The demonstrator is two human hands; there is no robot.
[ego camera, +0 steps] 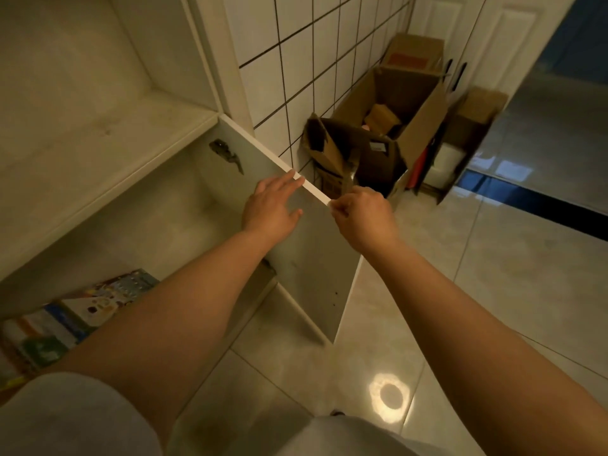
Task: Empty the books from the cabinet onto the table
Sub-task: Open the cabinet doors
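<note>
Cabinet door (pixel 306 258) stands swung open; left hand (pixel 269 209) lies flat on its inner face, fingers straight, tips at the top edge. Right hand (pixel 362 218), just beside, grip pinched on that edge's corner. Books (pixel 75 320) lie low in the cabinet (pixel 108 133), below-left of both hands. Cardboard boxes (pixel 388 126) stand beyond.

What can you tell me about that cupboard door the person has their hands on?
The cabinet door is a flat, plain panel, pale grey-white with a white top edge, and looks like laminated board. It stands swung wide open, out over the tiled floor. A metal hinge shows on its inner face near the cabinet side. The left hand lies flat against the inner face with its fingers reaching the top edge; the right hand pinches the top outer corner.
</note>
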